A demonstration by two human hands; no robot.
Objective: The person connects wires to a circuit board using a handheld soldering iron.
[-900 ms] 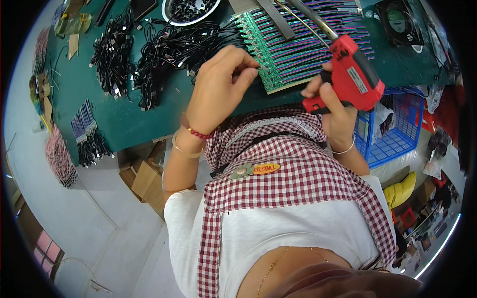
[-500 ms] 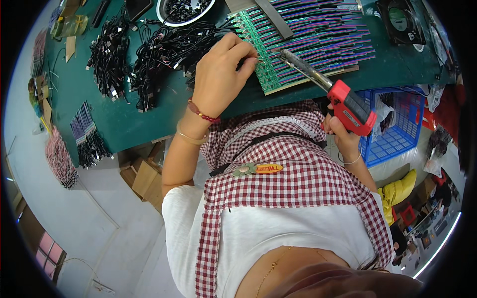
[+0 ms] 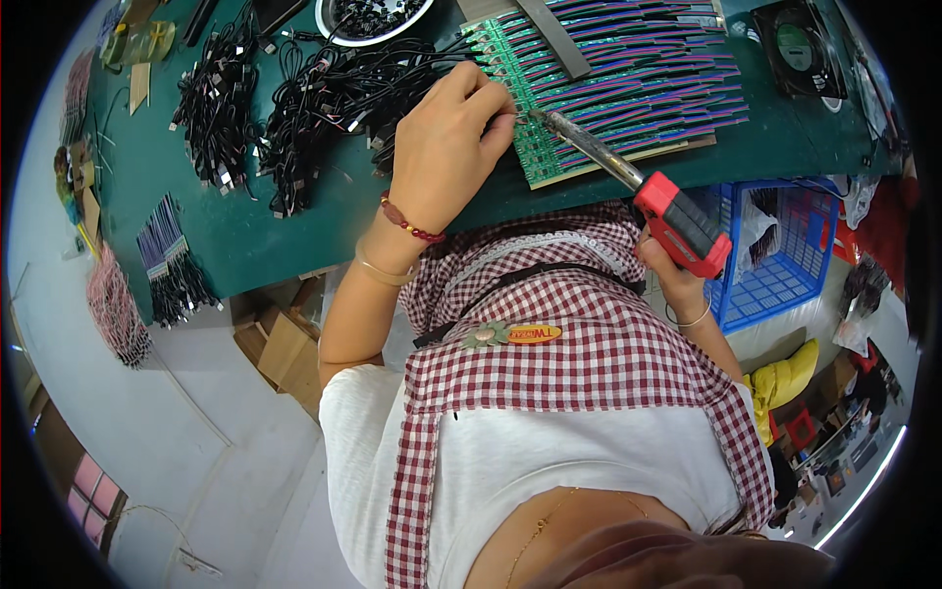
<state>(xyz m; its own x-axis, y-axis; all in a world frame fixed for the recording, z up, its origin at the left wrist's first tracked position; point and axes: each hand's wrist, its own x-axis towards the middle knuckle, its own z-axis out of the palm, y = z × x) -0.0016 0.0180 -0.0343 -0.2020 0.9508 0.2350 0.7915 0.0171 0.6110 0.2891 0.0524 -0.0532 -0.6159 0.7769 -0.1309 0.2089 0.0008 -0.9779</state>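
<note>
My right hand [image 3: 673, 279] is wrapped around the handle of a red and black soldering gun [image 3: 681, 224]. Its metal barrel points up and left, with the tip over a green circuit board panel [image 3: 535, 157], close to my left fingertips. My left hand [image 3: 453, 133] is closed in a pinch at the panel's left edge; what its fingers hold is too small to tell. Rows of multicoloured ribbon wires [image 3: 648, 98] run right from the panel. Black cables [image 3: 392, 74] reach its upper left edge. A flat grey metal bar [image 3: 554, 39] lies across the wires.
Bundles of black cables [image 3: 218, 118] lie on the green table [image 3: 265, 240] to the left. A white bowl [image 3: 373, 39] of small black parts stands at the back. A black fan [image 3: 797, 49] sits at the far right. Below the table edge is a blue crate [image 3: 775, 285].
The soldering gun has shifted left and slightly down, bringing its tip nearer my left fingertips. My left hand stays pinched at the panel's edge. The whole view has shifted slightly.
</note>
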